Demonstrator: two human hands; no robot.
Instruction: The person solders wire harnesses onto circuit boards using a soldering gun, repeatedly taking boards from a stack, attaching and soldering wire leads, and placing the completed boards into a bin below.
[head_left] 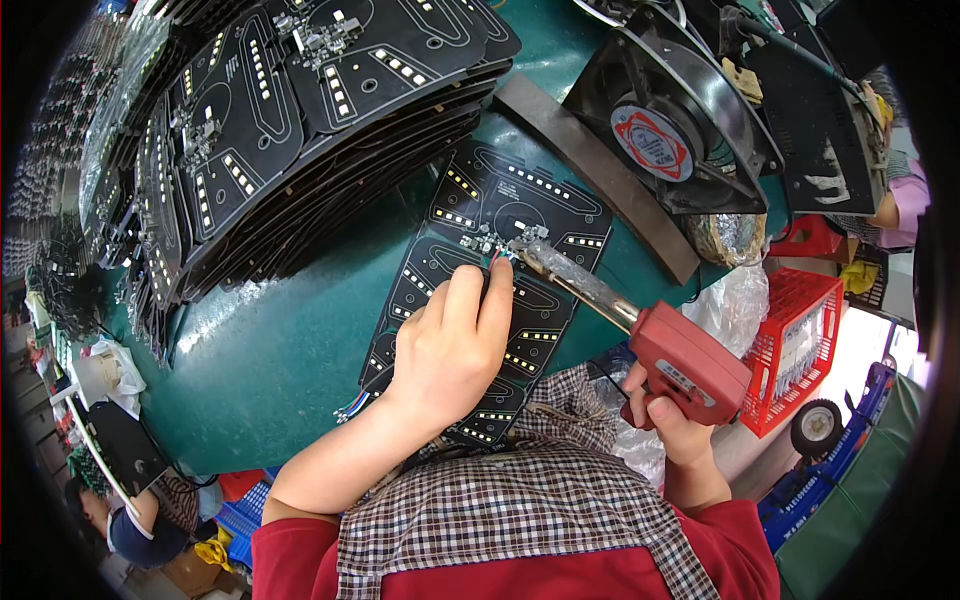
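My right hand (667,420) grips the handle of a red soldering gun (690,365). Its long metal barrel points up and to the left, with the tip at the middle of a black LED circuit board (470,320). At that same spot the fingertips of my left hand (450,345) are closed on thin coloured wires (495,260), pressing them against the board beside small metal components. The board lies tilted on the green table and reaches down to my checked apron. My left hand and forearm cover part of it. More coloured wires (352,408) stick out at its lower left edge.
A tall stack of similar LED boards (330,150) fills the upper left of the green table (270,370). A dark metal bar (600,180) and a black fan (665,130) stand at the upper right. Beyond the table is a red basket (795,350). Other people appear at both sides.
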